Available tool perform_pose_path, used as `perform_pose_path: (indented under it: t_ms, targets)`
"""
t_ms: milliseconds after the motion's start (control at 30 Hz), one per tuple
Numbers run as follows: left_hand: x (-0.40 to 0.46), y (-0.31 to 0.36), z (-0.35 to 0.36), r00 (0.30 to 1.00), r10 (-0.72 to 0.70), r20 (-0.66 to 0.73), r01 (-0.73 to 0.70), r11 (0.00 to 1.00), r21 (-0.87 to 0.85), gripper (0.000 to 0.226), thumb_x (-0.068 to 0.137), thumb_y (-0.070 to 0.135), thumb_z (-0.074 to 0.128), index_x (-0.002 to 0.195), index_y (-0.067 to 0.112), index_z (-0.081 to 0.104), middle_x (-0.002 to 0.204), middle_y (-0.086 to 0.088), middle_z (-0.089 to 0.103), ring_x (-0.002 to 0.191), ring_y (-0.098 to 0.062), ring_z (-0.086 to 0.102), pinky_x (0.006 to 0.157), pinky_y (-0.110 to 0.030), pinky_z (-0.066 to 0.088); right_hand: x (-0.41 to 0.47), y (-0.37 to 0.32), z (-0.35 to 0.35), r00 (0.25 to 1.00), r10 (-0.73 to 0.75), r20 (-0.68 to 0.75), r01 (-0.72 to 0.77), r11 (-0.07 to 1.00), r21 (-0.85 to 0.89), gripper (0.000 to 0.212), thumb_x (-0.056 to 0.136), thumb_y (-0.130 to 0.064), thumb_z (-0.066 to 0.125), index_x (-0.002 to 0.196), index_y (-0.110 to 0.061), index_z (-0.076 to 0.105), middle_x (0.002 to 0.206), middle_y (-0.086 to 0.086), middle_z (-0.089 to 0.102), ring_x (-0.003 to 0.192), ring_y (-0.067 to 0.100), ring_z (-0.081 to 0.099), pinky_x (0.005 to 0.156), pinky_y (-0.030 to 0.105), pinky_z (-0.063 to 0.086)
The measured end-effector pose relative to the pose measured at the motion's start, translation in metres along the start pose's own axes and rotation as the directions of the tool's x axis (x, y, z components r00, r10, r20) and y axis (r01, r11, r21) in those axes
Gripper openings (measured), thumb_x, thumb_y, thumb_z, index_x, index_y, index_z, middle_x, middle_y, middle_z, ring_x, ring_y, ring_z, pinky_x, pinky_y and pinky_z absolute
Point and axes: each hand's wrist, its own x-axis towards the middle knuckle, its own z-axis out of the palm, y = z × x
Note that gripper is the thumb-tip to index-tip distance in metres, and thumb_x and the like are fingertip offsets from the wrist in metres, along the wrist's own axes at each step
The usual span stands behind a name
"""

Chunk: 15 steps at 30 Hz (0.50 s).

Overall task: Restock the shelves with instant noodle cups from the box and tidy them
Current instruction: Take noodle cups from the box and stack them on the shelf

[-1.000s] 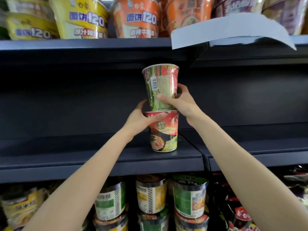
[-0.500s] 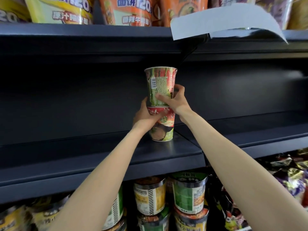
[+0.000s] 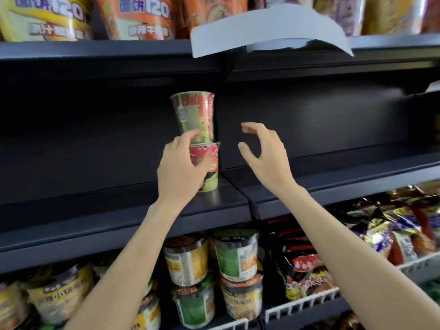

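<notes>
Two red-and-green noodle cups stand stacked on the dark middle shelf point(image 3: 100, 217), near its right end. The upper cup point(image 3: 194, 115) rests on the lower cup point(image 3: 209, 167). My left hand point(image 3: 181, 167) wraps the stack where the two cups meet, fingers on both. My right hand point(image 3: 264, 153) hovers to the right of the stack, fingers spread and curled, touching nothing. The box is not in view.
The top shelf holds large noodle bowls point(image 3: 140, 17) and a loose white paper tag point(image 3: 266, 32) that hangs over its edge. Below are stacked noodle cups point(image 3: 234, 258) and, to the right, snack bags point(image 3: 385, 236) behind a white wire rail point(image 3: 307, 303).
My right hand has let go of the upper cup and drawn back to the right. The stack now sits deeper on the shelf, with my left hand still on it.
</notes>
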Motion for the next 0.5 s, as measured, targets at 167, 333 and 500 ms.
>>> perform_pose_path:
  t_ms: [167,333,500]
  targets:
    - [-0.068,0.084,0.041,0.925,0.277,-0.26,-0.301,0.952,-0.059,0.025,0.092,0.029,0.051,0.108,0.016,0.064,0.083,0.011,0.067,0.076,-0.009,0.062,0.065,-0.026,0.048,-0.083,0.03,-0.089,0.936,-0.308,-0.169,0.267,0.937,-0.227,0.021,0.09,-0.009,0.056,0.109,-0.004,0.065,0.108,0.007,0.065,0.104,0.023,0.057,0.091,0.032,0.046]
    - [-0.195,0.164,0.121,0.941,0.326,-0.095,-0.339,0.892,-0.298,0.025,0.093,0.024,0.049,0.102,0.011,0.068,0.074,0.005,0.067,0.064,-0.008,0.06,0.059,-0.025,0.049,-0.228,0.084,-0.192,0.971,-0.236,-0.051,0.211,0.932,-0.296,0.015,0.088,-0.003,0.057,0.102,-0.003,0.064,0.094,0.015,0.065,0.089,0.026,0.057,0.079,0.033,0.047]
    - [-0.341,0.219,0.206,0.715,0.205,0.668,-0.059,0.97,-0.234,0.031,0.09,0.038,0.051,0.117,0.027,0.059,0.097,0.013,0.066,0.091,-0.008,0.058,0.065,-0.029,0.051,-0.403,0.139,-0.286,0.92,0.281,0.275,-0.15,0.898,-0.414,0.025,0.087,-0.008,0.058,0.111,-0.008,0.06,0.104,0.01,0.065,0.095,0.026,0.058,0.081,0.033,0.047]
